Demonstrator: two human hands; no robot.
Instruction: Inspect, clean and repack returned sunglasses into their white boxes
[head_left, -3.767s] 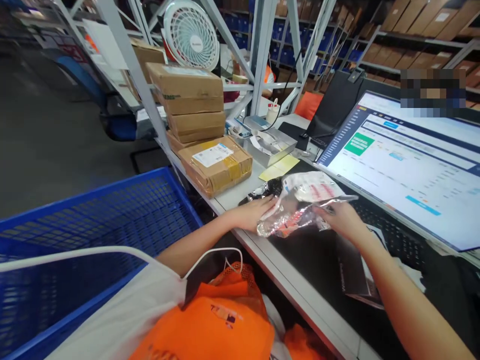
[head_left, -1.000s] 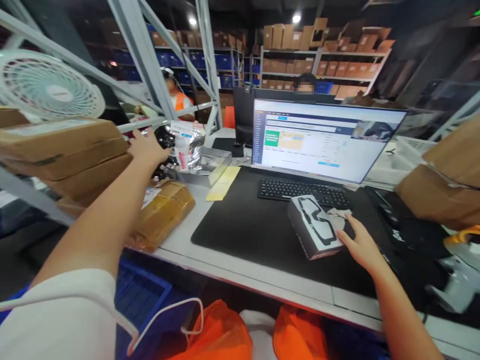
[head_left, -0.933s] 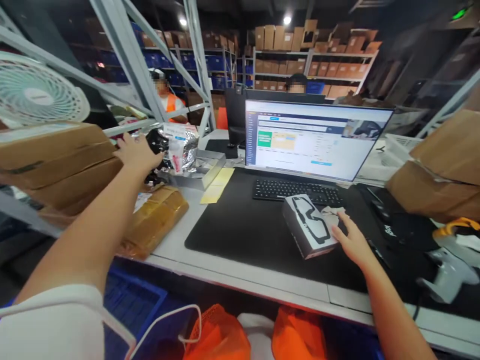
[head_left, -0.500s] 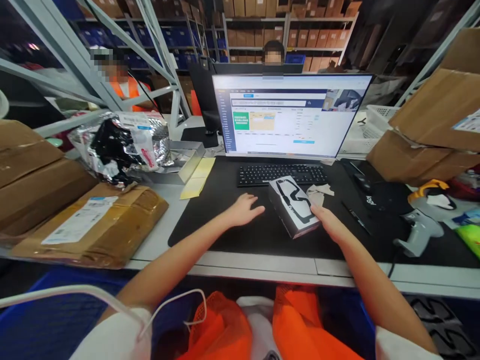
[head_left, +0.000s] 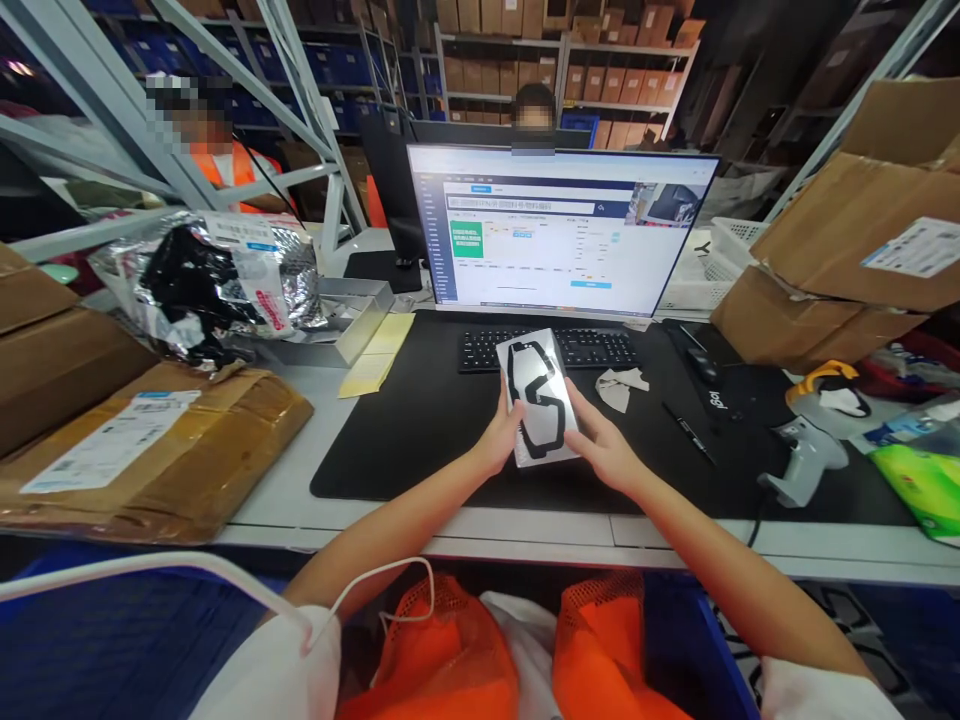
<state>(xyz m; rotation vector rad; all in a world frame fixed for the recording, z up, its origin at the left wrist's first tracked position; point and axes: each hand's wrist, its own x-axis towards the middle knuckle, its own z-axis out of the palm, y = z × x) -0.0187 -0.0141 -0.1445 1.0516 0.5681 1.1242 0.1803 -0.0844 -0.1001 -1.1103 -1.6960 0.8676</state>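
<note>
A small white box [head_left: 537,395] with a bold black angular outline printed on its face is held up over the black desk mat [head_left: 420,420]. My left hand [head_left: 501,435] is closed on its left edge, thumb on the front. From the other side my right hand [head_left: 604,445] grips the lower right edge. Behind the box lies a black keyboard [head_left: 600,348], partly covered by it. A torn scrap of paper [head_left: 621,388] rests on the mat to the right of the box.
A lit monitor [head_left: 555,240] stands behind the keyboard. At right are a pen [head_left: 688,432], a mouse [head_left: 702,366], a barcode scanner [head_left: 804,460] and stacked cartons [head_left: 847,230]. A taped brown parcel [head_left: 150,450] and a silver foil package [head_left: 217,285] are at left. Two people sit beyond.
My left hand has moved right and taken hold of the box's left side. The box has been lifted and tilted to face me, shifting left. The monitor's picture has altered slightly.
</note>
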